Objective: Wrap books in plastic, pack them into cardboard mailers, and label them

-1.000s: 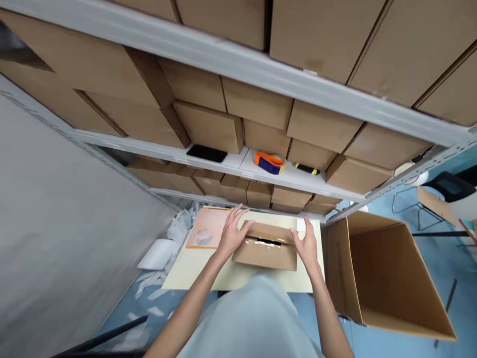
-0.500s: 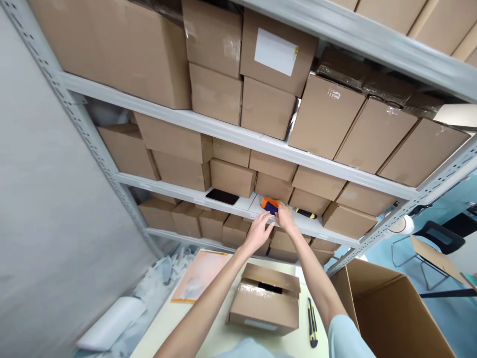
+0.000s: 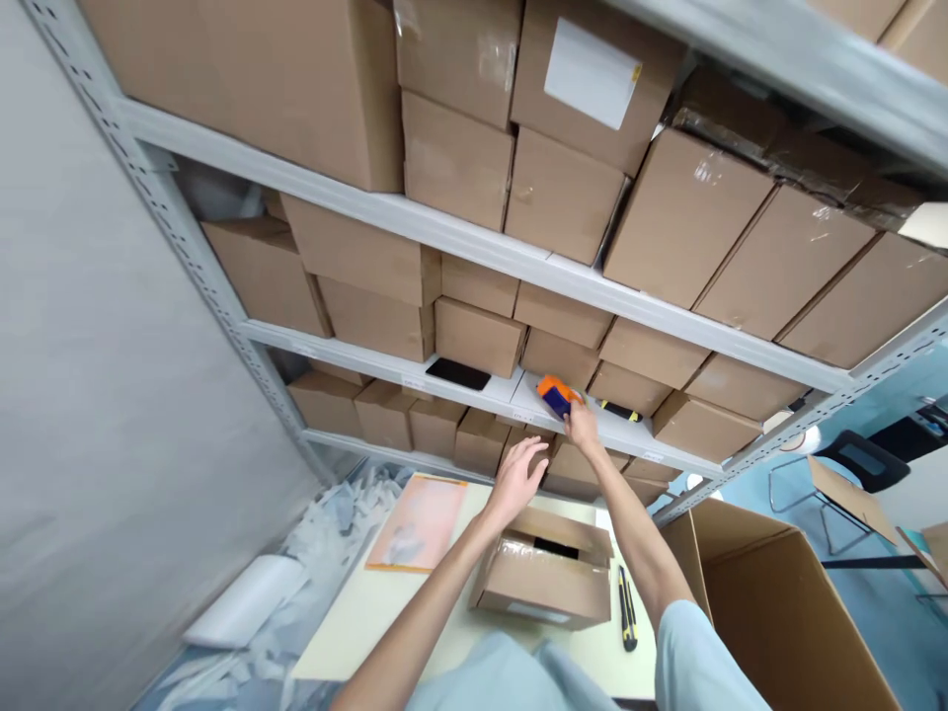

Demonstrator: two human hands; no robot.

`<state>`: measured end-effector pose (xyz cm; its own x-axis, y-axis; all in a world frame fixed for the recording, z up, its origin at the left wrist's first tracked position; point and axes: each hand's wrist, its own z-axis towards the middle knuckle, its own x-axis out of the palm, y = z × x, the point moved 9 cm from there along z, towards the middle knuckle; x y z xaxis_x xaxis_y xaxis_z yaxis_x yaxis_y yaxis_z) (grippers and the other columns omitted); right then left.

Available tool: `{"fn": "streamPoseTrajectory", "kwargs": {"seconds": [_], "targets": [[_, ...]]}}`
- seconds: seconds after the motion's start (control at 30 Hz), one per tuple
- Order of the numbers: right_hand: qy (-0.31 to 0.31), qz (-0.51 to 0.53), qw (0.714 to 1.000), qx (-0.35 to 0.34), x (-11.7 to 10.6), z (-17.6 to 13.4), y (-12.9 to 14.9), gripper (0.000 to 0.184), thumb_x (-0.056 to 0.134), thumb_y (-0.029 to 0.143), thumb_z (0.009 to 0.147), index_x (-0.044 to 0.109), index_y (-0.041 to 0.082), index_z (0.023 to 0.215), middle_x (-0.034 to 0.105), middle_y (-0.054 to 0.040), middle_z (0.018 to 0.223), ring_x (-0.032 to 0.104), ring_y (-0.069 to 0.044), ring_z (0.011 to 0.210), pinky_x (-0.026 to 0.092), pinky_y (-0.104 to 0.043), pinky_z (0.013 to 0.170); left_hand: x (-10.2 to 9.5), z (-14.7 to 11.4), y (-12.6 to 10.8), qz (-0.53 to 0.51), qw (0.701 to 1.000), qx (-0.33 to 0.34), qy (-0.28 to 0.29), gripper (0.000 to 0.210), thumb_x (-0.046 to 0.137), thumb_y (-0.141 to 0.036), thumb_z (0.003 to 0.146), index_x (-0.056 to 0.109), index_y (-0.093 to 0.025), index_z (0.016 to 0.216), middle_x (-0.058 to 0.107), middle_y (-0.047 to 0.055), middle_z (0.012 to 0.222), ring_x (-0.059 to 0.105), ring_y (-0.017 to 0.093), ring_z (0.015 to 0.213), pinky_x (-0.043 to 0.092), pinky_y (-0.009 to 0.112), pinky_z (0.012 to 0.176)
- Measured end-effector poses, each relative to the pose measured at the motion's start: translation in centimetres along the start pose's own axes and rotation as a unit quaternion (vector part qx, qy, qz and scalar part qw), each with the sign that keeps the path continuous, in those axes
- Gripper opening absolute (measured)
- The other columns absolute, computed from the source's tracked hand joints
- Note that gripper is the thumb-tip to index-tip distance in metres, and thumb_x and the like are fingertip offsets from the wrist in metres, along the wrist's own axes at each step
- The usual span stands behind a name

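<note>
My right hand (image 3: 582, 427) is closed around the near end of an orange and dark-blue tape dispenser (image 3: 557, 394) at the front of a shelf. Whether the dispenser still touches the shelf is hard to tell. My left hand (image 3: 518, 481) holds nothing, its fingers apart, just short of the shelf edge. Below it, a cardboard box (image 3: 544, 591) stands on the pale table (image 3: 415, 612), a dark slot showing between its top flaps. A black-and-yellow box cutter (image 3: 627, 610) lies right of that box.
Cardboard boxes fill the metal shelves (image 3: 436, 232). A black phone-like slab (image 3: 457, 373) and another yellow-and-black cutter (image 3: 620, 410) lie on the shelf. A pinkish sheet (image 3: 417, 523) is on the table's left. A large open carton (image 3: 777, 602) stands at right; wrapping material (image 3: 326, 563) lies at left.
My right hand has drawn the tape dispenser slightly toward the shelf's front edge. My left hand has come away from it, back toward the box. The camera view has shifted a little.
</note>
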<state>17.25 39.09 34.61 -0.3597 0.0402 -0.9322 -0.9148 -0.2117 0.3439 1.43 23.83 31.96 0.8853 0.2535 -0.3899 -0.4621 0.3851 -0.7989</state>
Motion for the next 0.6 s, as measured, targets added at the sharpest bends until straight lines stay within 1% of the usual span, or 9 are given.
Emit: {"fn": "streamPoseTrajectory", "kwargs": {"seconds": [0.03,0.1,0.17,0.2,0.27,0.33,0.43,0.5,0.6], "targets": [[-0.008,0.031,0.999,0.004,-0.1,-1.3,-0.5,0.048,0.049,0.022,0.101,0.059,0.011,0.146,0.076,-0.0214,0.134,0.071,-0.034,0.125,0.054,-0.048,0.112,-0.5,-0.9,-0.2,-0.015,1.000,-0.008,-0.007,0.030,0.059,-0.036,0.104,0.075,-0.027,0.129,0.072,0.011,0.145,0.065,0.032,0.141,0.051,0.057,0.123],[-0.032,0.157,0.987,0.002,-0.4,-5.0,-1.1,0.048,0.049,0.038,0.105,0.061,0.011,0.143,0.077,-0.0204,0.130,0.073,-0.034,0.119,0.057,-0.049,0.107,-1.5,-2.9,-0.7,-0.053,0.998,-0.030,-0.023,0.031,0.058,-0.039,0.106,0.073,-0.027,0.131,0.074,0.012,0.141,0.069,0.030,0.134,0.056,0.053,0.119],[-0.052,0.329,0.943,-0.008,-0.6,-10.0,-1.2,0.052,0.059,0.055,0.102,0.066,0.015,0.134,0.079,-0.0179,0.126,0.073,-0.034,0.117,0.058,-0.049,0.106,-2.2,-5.0,-1.6,-0.094,0.993,-0.057,-0.033,0.032,0.059,-0.042,0.107,0.072,-0.027,0.132,0.075,0.012,0.133,0.075,0.027,0.120,0.062,0.047,0.108],[-0.047,0.390,0.920,-0.010,-0.6,-12.7,-1.0,0.054,0.063,0.060,0.099,0.067,0.017,0.132,0.079,-0.0169,0.127,0.073,-0.034,0.118,0.058,-0.047,0.107,-2.4,-6.0,-2.2,-0.112,0.991,-0.068,-0.034,0.031,0.060,-0.042,0.107,0.072,-0.027,0.131,0.076,0.012,0.129,0.077,0.026,0.113,0.064,0.045,0.104],[-0.028,0.465,0.885,0.021,-0.3,-17.9,-0.3,0.053,0.069,0.062,0.098,0.068,0.021,0.131,0.078,-0.0149,0.132,0.073,-0.032,0.122,0.058,-0.044,0.109,-2.4,-7.8,-3.8,-0.139,0.987,-0.078,-0.031,0.028,0.063,-0.041,0.107,0.072,-0.026,0.128,0.077,0.010,0.118,0.078,0.022,0.101,0.067,0.039,0.095],[-0.017,0.515,0.855,0.058,0.0,-22.0,0.7,0.050,0.075,0.061,0.096,0.069,0.022,0.127,0.078,-0.0130,0.131,0.073,-0.030,0.121,0.057,-0.043,0.109,-2.3,-9.4,-5.4,-0.150,0.985,-0.077,-0.024,0.024,0.064,-0.039,0.107,0.073,-0.024,0.123,0.076,0.008,0.110,0.077,0.020,0.096,0.067,0.036,0.090],[-0.012,0.562,0.821,0.098,0.6,-25.8,1.9,0.051,0.079,0.062,0.093,0.070,0.022,0.125,0.079,-0.0110,0.126,0.073,-0.029,0.118,0.057,-0.042,0.110,-2.2,-11.3,-7.0,-0.137,0.987,-0.083,-0.019,0.019,0.067,-0.036,0.106,0.074,-0.022,0.116,0.075,0.007,0.107,0.075,0.018,0.096,0.065,0.033,0.090],[-0.006,0.575,0.810,0.114,1.3,-27.1,2.2,0.053,0.079,0.064,0.093,0.069,0.023,0.124,0.079,-0.0104,0.125,0.073,-0.029,0.119,0.056,-0.042,0.112,-2.1,-12.2,-7.2,-0.124,0.987,-0.098,-0.018,0.017,0.068,-0.035,0.105,0.073,-0.021,0.114,0.075,0.007,0.106,0.074,0.018,0.094,0.065,0.033,0.090],[0.000,0.569,0.813,0.124,2.2,-28.5,2.2,0.054,0.076,0.066,0.094,0.067,0.024,0.126,0.077,-0.0104,0.127,0.071,-0.028,0.122,0.054,-0.042,0.115,-1.9,-13.4,-6.8,-0.123,0.984,-0.125,-0.001,0.017,0.066,-0.036,0.105,0.072,-0.021,0.111,0.075,0.006,0.104,0.073,0.018,0.091,0.064,0.033,0.088]]}}
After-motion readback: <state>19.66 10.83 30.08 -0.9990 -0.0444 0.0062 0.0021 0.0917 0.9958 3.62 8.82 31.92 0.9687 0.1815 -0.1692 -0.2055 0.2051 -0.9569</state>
